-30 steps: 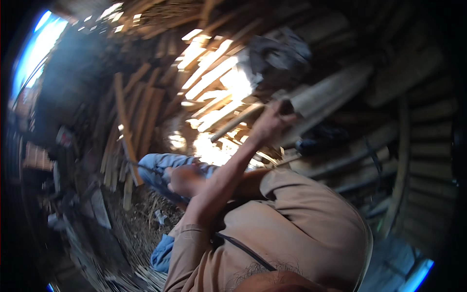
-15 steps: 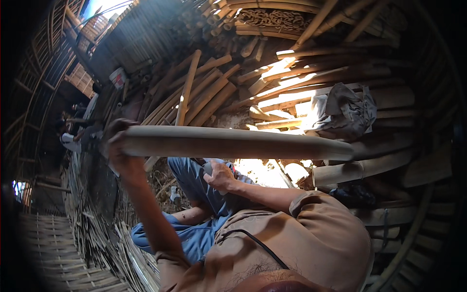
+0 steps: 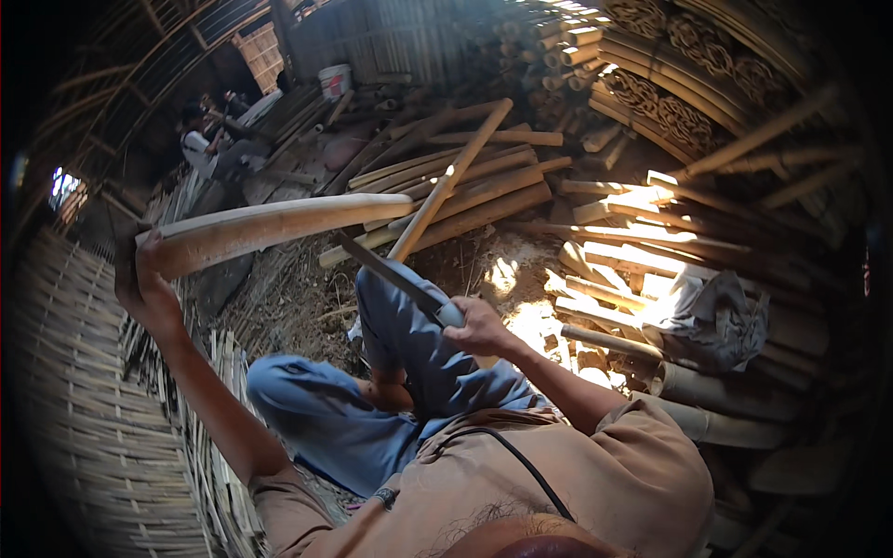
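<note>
My left hand (image 3: 149,284) is closed round the near end of a long split bamboo piece (image 3: 279,228), held up at the left. Its pale, smooth far end points right, toward a bamboo pile. In front of my raised knee, my right hand (image 3: 479,327) grips the grey handle of a long knife (image 3: 400,279). The dark blade slants up and to the left, its tip a little below the far end of the bamboo. From this view, blade and bamboo look apart.
Bamboo poles (image 3: 493,191) lie stacked ahead, one leaning across them. At right are sunlit split bamboo (image 3: 623,232) and a grey cloth (image 3: 716,321). A woven mat wall (image 3: 102,391) stands at left. Farther back are a white bucket (image 3: 335,82) and a seated person (image 3: 200,149).
The bamboo piece has swung away to the left with my left hand. My right hand has come forward and the knife blade now shows. The whole view has turned.
</note>
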A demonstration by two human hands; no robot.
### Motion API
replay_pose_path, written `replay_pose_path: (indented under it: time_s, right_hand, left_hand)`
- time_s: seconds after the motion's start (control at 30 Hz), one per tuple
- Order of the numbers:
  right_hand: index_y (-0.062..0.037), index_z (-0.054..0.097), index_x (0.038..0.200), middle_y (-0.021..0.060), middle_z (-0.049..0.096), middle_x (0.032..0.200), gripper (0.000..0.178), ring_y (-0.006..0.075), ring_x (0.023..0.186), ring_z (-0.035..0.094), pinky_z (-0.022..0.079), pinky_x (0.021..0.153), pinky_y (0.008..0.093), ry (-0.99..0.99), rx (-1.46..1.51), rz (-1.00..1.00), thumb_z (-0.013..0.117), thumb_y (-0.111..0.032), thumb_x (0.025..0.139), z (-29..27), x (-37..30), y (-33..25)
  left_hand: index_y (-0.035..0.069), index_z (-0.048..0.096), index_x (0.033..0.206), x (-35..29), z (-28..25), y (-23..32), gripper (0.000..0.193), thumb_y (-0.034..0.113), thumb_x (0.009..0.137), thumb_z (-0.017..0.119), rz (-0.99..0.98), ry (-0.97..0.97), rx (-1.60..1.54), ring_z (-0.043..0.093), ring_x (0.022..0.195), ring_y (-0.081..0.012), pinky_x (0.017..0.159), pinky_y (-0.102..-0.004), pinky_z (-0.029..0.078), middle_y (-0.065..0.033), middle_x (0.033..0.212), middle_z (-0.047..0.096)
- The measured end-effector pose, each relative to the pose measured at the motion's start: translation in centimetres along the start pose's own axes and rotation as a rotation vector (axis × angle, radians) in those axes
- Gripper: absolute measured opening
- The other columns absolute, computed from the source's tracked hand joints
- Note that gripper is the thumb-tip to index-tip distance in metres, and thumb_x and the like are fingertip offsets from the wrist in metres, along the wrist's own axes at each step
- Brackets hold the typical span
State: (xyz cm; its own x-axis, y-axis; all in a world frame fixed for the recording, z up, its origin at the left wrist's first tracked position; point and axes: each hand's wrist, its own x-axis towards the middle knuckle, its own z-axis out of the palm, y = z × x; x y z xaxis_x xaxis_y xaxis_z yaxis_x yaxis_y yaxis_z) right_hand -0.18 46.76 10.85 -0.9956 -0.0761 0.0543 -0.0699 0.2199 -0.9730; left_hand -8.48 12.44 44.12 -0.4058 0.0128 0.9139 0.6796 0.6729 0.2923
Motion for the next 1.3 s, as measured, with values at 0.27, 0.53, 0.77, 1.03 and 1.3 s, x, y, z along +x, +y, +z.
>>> replay_pose_path:
  time_s: [0.27, 0.53, 0.77, 1.03, 1.3]
  right_hand:
    - [0.0003, 0.066, 0.121, 0.0135, 0.073, 0.099, 0.038, 0.0206, 0.093, 0.071, 0.057, 0.084, 0.0348, -0.255, -0.032, -0.226, 0.073, -0.008, 0.084, -5.1, 4.6, -7.8]
    - [-0.0007, 0.061, 0.124, 0.0098, 0.066, 0.094, 0.044, 0.0154, 0.075, 0.068, 0.056, 0.066, 0.0314, -0.241, -0.24, -0.318, 0.067, -0.008, 0.081, -6.2, 12.0, -20.9]
    - [-0.0076, 0.053, 0.137, 0.0115, 0.066, 0.101, 0.055, 0.0137, 0.065, 0.065, 0.054, 0.055, 0.0315, -0.333, -0.456, -0.364, 0.064, -0.003, 0.084, 0.6, 27.5, -24.6]
    - [-0.0071, 0.056, 0.135, 0.0207, 0.072, 0.113, 0.061, 0.0314, 0.092, 0.074, 0.059, 0.077, 0.0436, -0.439, -0.801, -0.481, 0.073, -0.014, 0.077, 16.3, 42.6, -21.3]
    - [-0.0223, 0.055, 0.142, 0.0135, 0.074, 0.088, 0.065, 0.0264, 0.075, 0.073, 0.06, 0.058, 0.0412, -1.041, -1.295, -0.341, 0.064, -0.009, 0.079, 30.8, 44.3, -6.4]
  left_hand:
    - [0.001, 0.068, 0.098, 0.9, -3.4, -9.3, 0.031, 0.032, 0.093, 0.067, 0.034, 0.134, 0.243, 0.059, 0.073, -0.0282, 0.072, -0.0389, 0.049, -0.0155, 0.086, 0.066]
    - [0.006, 0.068, 0.091, 2.5, -3.0, -15.2, 0.028, 0.033, 0.087, 0.069, -0.131, -0.056, 0.355, 0.062, 0.066, -0.0198, 0.063, -0.0375, 0.049, -0.0099, 0.071, 0.066]
    - [0.006, 0.068, 0.1, -0.2, 2.0, -20.5, 0.031, 0.032, 0.084, 0.074, -0.13, -0.195, 0.188, 0.065, 0.072, -0.0264, 0.075, -0.0397, 0.052, -0.0131, 0.08, 0.07]
    - [0.004, 0.066, 0.089, -1.6, 0.7, -24.8, 0.018, 0.015, 0.079, 0.077, -0.117, -0.102, 0.098, 0.056, 0.064, -0.0097, 0.059, -0.0299, 0.046, -0.0006, 0.069, 0.06]
    - [0.013, 0.073, 0.115, -3.9, 2.1, -25.0, 0.044, 0.041, 0.08, 0.072, -0.251, -0.464, 0.57, 0.074, 0.091, -0.0262, 0.079, -0.0407, 0.058, -0.0123, 0.104, 0.075]
